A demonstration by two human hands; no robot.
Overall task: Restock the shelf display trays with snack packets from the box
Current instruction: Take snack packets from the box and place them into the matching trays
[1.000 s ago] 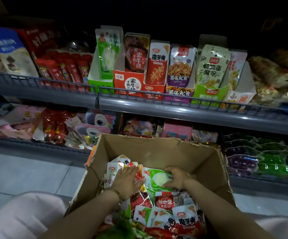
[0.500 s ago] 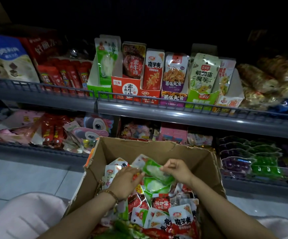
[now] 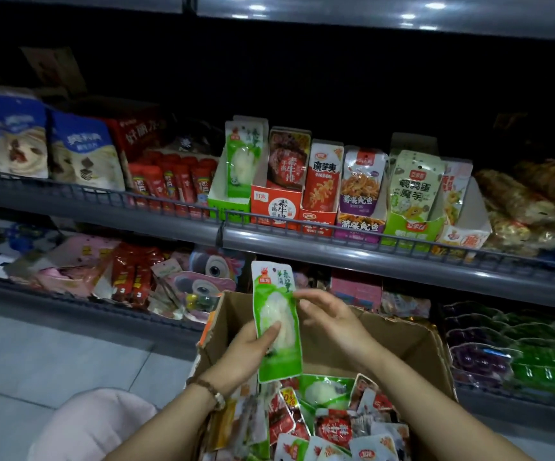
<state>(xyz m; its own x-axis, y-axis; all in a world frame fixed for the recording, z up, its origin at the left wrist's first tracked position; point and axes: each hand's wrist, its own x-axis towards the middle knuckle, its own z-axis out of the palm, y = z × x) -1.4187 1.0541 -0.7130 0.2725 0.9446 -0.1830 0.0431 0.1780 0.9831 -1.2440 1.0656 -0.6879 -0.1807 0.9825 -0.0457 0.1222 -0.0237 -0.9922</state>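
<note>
Nearest, the open cardboard box [image 3: 406, 347] holds a loose heap of snack packets [image 3: 332, 427], red, white and green, lying at all angles. Above the box's left half the left grip [image 3: 246, 354], a beaded bracelet [image 3: 210, 390] on its wrist, is clamped on one green packet [image 3: 277, 327]: the thumb presses across the front about halfway down and the fingers are hidden behind. The packet stands on end, its long axis nearly upright, the top with the small red logo pointing up toward the shelves and leaning a little left, the printed face turned to the person. The right grip [image 3: 329, 317] comes in from the right and its fingertips [image 3: 299, 294] meet the packet's right edge near the top; whether they pinch it or only touch it I cannot tell. Just past the box, the lower shelf [image 3: 70, 294] carries pink and red packs. Farther up, on the middle shelf [image 3: 369, 249], a row of display trays stands behind the front rail; the green tray [image 3: 228, 204] at the left end of the row holds a matching green packet [image 3: 244, 158], also upright.
</note>
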